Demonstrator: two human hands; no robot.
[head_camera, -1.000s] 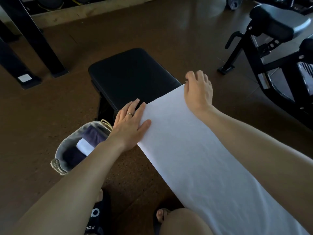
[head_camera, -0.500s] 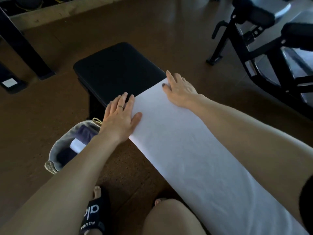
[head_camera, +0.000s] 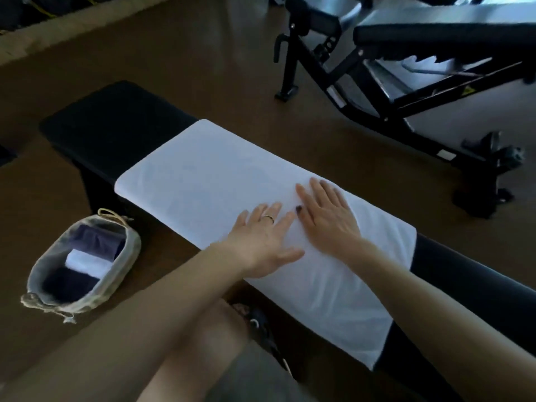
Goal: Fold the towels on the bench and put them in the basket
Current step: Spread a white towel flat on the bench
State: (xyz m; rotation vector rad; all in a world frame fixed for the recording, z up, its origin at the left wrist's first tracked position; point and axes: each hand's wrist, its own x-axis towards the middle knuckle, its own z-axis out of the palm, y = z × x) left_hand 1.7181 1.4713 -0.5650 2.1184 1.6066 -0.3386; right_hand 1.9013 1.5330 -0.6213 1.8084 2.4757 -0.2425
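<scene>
1. The white towel (head_camera: 203, 175) lies flat along the black bench (head_camera: 116, 123), covering its middle.
2. The left hand (head_camera: 261, 242) and right hand (head_camera: 327, 216) press flat on the towel side by side, fingers straight, gripping nothing.
3. The basket (head_camera: 37, 274) sits on the floor left of the bench, holding folded dark and white towels.

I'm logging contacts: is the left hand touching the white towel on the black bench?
Touching. The head view shows the left hand lying flat, fingers straight, on the white towel spread over the black padded bench.
</scene>
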